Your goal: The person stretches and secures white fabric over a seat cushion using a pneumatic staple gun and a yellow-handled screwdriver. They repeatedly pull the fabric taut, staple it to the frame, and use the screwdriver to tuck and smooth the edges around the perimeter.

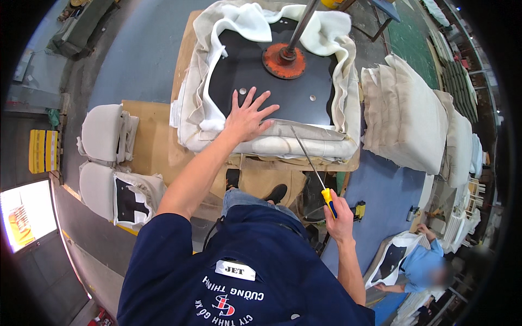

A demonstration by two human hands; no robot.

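A seat cushion (pixel 304 148) in beige fabric lies upside down in front of me, its black base panel (pixel 293 100) facing up. White padding (pixel 247 23) and loose fabric ring the panel. My left hand (pixel 250 117) rests with fingers spread over the panel and the folded near edge. In my right hand (pixel 340 217) is a screwdriver (pixel 328 198) with a yellow and blue handle. Its long shaft slants up to the near fabric fold; whether the tip touches cannot be made out. A red round press foot (pixel 284 61) on a metal rod bears on the panel.
Stacked beige cushions (pixel 405 114) stand at the right, and more cushions (pixel 100 133) sit at the left. The cushion rests on a wooden board (pixel 350 163). A co-worker in a blue shirt (pixel 424 266) handles another cushion (pixel 392 258) at the lower right.
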